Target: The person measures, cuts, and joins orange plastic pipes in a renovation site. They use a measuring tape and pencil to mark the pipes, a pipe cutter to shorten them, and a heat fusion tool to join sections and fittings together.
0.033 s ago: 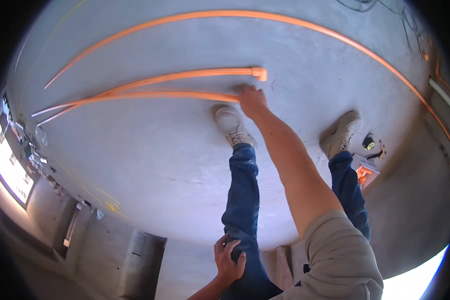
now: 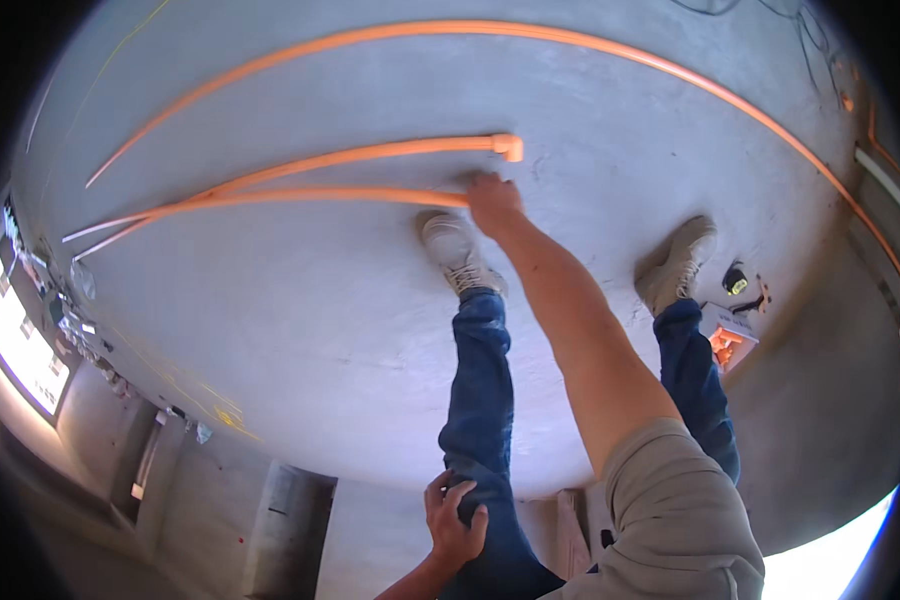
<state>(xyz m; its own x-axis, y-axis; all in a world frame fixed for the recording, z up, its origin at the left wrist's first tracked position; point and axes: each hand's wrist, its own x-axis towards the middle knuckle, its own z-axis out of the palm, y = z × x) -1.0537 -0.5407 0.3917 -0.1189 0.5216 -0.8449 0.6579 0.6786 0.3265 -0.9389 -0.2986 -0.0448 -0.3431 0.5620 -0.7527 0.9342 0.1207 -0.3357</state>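
My right hand (image 2: 494, 203) is closed round the near end of an orange pipe (image 2: 340, 193) just past my left shoe. That pipe runs off to the left along the floor and crosses a second orange pipe (image 2: 380, 150). At its right end the second pipe carries an orange elbow fitting (image 2: 510, 148), a little beyond my right hand and apart from it. My left hand (image 2: 456, 520) rests on my left leg near the knee, fingers spread over the blue jeans and holding nothing. The fingertips of my right hand are partly hidden.
A long orange pipe (image 2: 530, 31) curves across the far floor. By my right shoe (image 2: 682, 262) lie a tape measure (image 2: 735, 279), a dark-headed tool (image 2: 759, 296) and a box (image 2: 715, 318) of orange fittings. Dark cables (image 2: 810, 45) lie far right; loose clutter (image 2: 75, 325) lines the left wall.
The whole view has shifted slightly, so the pipes and shoes sit a little further left in it. My right hand keeps hold of the pipe end; my left hand stays on the leg.
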